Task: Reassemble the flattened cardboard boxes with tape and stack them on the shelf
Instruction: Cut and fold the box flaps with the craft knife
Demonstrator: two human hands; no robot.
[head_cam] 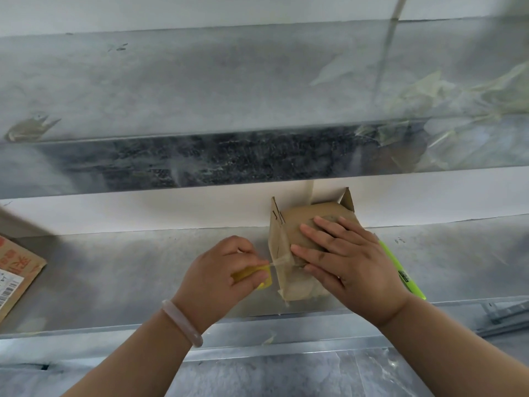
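I am in the taping step: the small box [294, 224] stands on the metal shelf [128, 270], close to the wall behind, with two flaps at its back standing up. My right hand [343, 253] lies flat and open on its top, fingers straight, and presses the cardboard down. My left hand [220, 270] is closed around the yellow tape holder [249, 275], just left of the box, and a strip of clear tape [282, 260] runs tight from it to the box's left edge. I think the next move needs the strip cut and rubbed down on the side wall, with the top held flat. A green pen [400, 270] lies beside my right hand, and another box [17, 273] is far left on the shelf
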